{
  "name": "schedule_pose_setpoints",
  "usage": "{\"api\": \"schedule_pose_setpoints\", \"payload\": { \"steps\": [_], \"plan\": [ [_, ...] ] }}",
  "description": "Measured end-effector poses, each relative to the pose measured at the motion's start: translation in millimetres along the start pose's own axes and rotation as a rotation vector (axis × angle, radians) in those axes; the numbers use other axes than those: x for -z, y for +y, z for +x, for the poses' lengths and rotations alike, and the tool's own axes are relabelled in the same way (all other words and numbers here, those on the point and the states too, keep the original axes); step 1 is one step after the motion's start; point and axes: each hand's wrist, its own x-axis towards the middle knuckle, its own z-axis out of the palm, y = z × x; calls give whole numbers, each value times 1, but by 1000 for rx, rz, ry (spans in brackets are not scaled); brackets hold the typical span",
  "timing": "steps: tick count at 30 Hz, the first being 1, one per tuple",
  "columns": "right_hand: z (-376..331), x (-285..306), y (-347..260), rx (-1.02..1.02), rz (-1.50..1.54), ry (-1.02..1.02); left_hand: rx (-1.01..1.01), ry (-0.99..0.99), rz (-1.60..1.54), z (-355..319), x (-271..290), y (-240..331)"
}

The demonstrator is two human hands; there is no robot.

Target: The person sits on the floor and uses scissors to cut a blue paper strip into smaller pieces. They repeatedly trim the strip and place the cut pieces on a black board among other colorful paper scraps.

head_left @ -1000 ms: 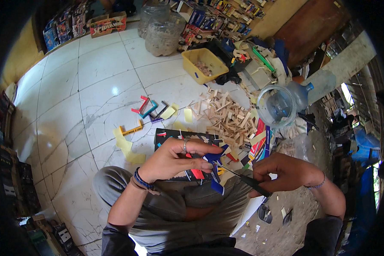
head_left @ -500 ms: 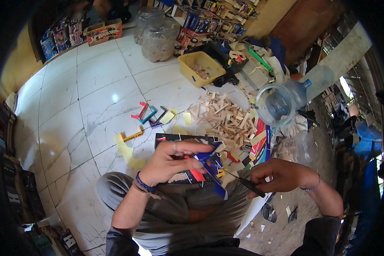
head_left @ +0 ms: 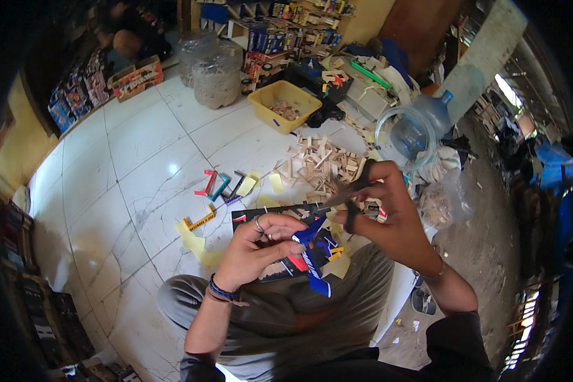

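My left hand pinches a blue printed strip with angled ends between thumb and fingers, above my lap. My right hand has its fingers through the dark handles of a pair of scissors. The blades point left toward the strip's upper end; whether they touch it I cannot tell. Under the hands lies a black board with red, yellow and blue cut pieces and scraps on it. A yellow-orange bracket-shaped piece and pale yellow paper scraps lie left of the board.
A heap of small wooden blocks lies beyond the board. Further back stand a yellow tub, a filled clear plastic container and a large clear water bottle. Red, teal and dark bent pieces rest on the tiles. A person crouches at far left.
The scissors have risen from beside my lap to the strip's upper end, and my right fingers now sit in the handles. The strip has turned its printed side up. The view has shifted.
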Motion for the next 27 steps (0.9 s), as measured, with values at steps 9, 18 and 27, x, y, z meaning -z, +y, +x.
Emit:
{"api": "schedule_pose_setpoints", "payload": {
  "steps": [9,18,27],
  "plan": [
    [8,-8,10,-99,20,-197,67,42,-125,4,5,-19],
    [6,-10,17,-80,-124,-196,167,140,-213,4,-10,-12],
    [-10,-22,33,-9,-80,-55,265,151,-128,5,-8,-9]
  ]
}}
